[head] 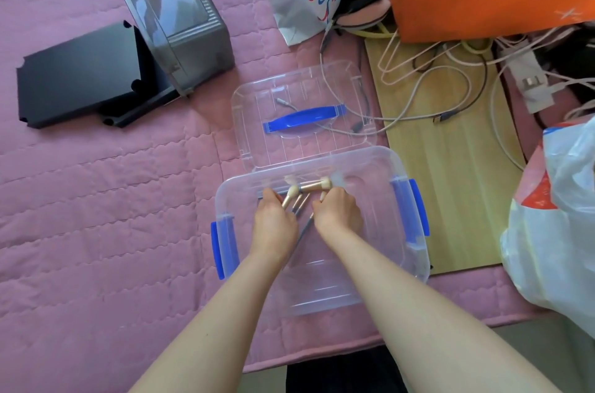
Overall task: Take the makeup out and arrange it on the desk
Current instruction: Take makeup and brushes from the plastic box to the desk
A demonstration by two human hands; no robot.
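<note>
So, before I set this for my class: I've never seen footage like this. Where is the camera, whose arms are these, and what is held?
No machine here: one camera, worn on a person's head, looks down at their own bare arms. Both hands reach into a clear box on a pink quilted cover. The left hand and the right hand each grip makeup brushes inside it. The lid, with its blue handle, lies beyond the box. A grey case stands at upper left; cables lie on a wooden board at right.
</note>
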